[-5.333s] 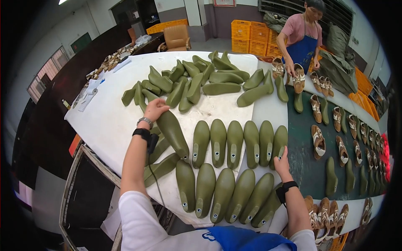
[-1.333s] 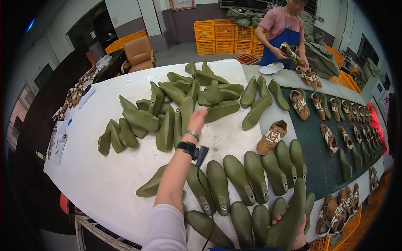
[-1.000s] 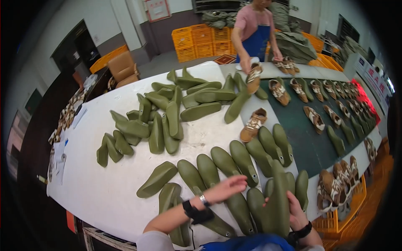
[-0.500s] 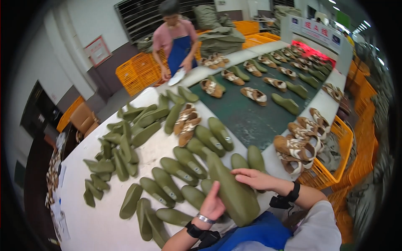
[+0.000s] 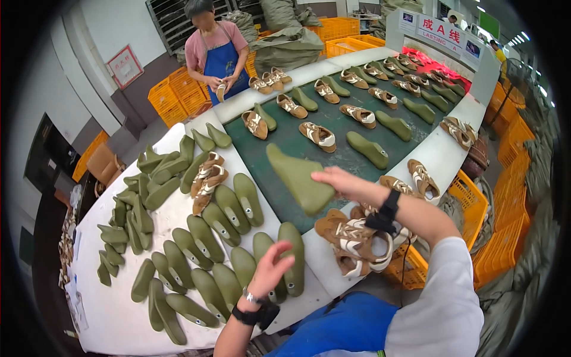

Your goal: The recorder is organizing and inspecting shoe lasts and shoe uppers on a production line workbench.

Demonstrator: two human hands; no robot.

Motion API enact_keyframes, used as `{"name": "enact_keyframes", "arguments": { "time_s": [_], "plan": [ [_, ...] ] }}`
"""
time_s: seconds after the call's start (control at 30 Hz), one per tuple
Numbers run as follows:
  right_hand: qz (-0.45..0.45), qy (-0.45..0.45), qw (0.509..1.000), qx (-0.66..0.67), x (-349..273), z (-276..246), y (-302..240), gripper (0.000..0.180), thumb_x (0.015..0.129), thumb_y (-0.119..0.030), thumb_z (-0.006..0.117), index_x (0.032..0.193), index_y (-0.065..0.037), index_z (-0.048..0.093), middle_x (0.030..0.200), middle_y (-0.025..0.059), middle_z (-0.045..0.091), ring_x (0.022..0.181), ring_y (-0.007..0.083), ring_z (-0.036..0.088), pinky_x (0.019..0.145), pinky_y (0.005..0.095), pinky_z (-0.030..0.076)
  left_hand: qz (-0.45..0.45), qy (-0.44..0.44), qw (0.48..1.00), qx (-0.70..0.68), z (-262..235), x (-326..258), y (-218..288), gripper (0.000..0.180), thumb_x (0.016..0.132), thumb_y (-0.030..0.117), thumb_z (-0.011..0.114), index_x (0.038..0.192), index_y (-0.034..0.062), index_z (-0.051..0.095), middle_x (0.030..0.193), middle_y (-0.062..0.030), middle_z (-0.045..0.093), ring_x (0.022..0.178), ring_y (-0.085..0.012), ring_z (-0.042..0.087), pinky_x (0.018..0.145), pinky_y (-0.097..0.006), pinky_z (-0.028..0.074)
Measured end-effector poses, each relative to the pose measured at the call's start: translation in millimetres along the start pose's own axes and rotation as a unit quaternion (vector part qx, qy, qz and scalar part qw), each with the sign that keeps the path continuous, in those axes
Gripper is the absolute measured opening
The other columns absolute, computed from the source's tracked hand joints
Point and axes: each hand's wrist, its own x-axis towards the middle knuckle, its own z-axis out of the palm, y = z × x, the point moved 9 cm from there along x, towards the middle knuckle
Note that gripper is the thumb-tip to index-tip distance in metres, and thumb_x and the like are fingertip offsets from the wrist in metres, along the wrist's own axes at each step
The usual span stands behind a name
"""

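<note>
Olive-green shoe last [image 5: 299, 179] sits gripped in our right hand [image 5: 345, 183] above the green conveyor belt [image 5: 333, 140], while our left hand [image 5: 270, 269] hovers open-fingered over the lasts on the white table [image 5: 119, 309].

We're wearing a white short-sleeved top and a bright blue apron over the front. The left hand [image 5: 270, 268] is sporting a black band on the wrist with a small silvery piece on it. The right hand [image 5: 345, 181] is wearing a black wrist strap too, with a thin dark cable trailing off it.
</note>
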Motion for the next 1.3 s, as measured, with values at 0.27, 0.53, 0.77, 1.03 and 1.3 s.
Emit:
{"name": "enact_keyframes", "arguments": {
  "time_s": [0.27, 0.53, 0.77, 1.03, 1.3],
  "plan": [
    [0.028, 0.135, 0.758, -0.638, 145.3, -112.4, 68.9, 0.045, 0.075, -0.029, 0.058, 0.109, 0.002, 0.052, 0.097, 0.0205, 0.061, 0.094, 0.0323, 0.059, 0.079, 0.0385, 0.047, 0.019, 0.154, 0.817, 0.556, -0.1, -71.0, -75.1, 0.062, 0.065, 0.037, 0.072, 0.114, 0.0062, 0.051, 0.126, -0.0142, 0.041, 0.117, -0.0411, 0.033, 0.094, -0.052, 0.028],
    [0.133, 0.076, 0.801, -0.579, 146.7, -126.8, 112.6, 0.049, 0.076, -0.028, 0.059, 0.112, 0.003, 0.042, 0.106, 0.0217, 0.058, 0.100, 0.0339, 0.057, 0.084, 0.0408, 0.045, 0.011, 0.199, 0.818, 0.539, 10.9, -74.4, -89.7, 0.057, 0.067, 0.043, 0.068, 0.112, 0.0093, 0.055, 0.131, -0.0202, 0.033, 0.119, -0.0445, 0.028, 0.095, -0.053, 0.026],
    [-0.016, -0.062, 0.702, -0.710, 89.0, -76.3, 57.4, 0.046, 0.077, -0.035, 0.057, 0.114, -0.007, 0.053, 0.097, 0.0174, 0.062, 0.087, 0.0314, 0.061, 0.077, 0.0376, 0.048, 0.062, 0.229, 0.818, 0.524, 18.0, -53.3, -70.0, 0.065, 0.070, 0.046, 0.065, 0.121, 0.0093, 0.047, 0.127, -0.0166, 0.040, 0.120, -0.0388, 0.031, 0.096, -0.052, 0.027],
    [-0.053, -0.298, 0.696, -0.651, -139.3, -12.5, 92.2, 0.038, 0.070, -0.040, 0.065, 0.100, -0.016, 0.063, 0.083, 0.0114, 0.064, 0.080, 0.0295, 0.061, 0.070, 0.0365, 0.048, 0.061, 0.261, 0.777, 0.570, 20.4, -45.1, -76.6, 0.059, 0.069, 0.035, 0.064, 0.121, 0.0112, 0.047, 0.102, -0.0072, 0.058, 0.110, -0.0270, 0.044, 0.097, -0.054, 0.022],
    [-0.182, -0.095, 0.759, -0.617, -176.2, -33.0, 61.2, 0.013, 0.071, -0.021, 0.064, 0.078, -0.011, 0.062, 0.072, 0.0105, 0.060, 0.071, 0.0312, 0.058, 0.063, 0.0401, 0.046, 0.086, 0.252, 0.776, 0.571, 32.0, -32.7, -70.0, 0.056, 0.070, 0.032, 0.063, 0.120, 0.0105, 0.048, 0.099, -0.0079, 0.058, 0.108, -0.0266, 0.044, 0.099, -0.054, 0.021]
  ]
}}
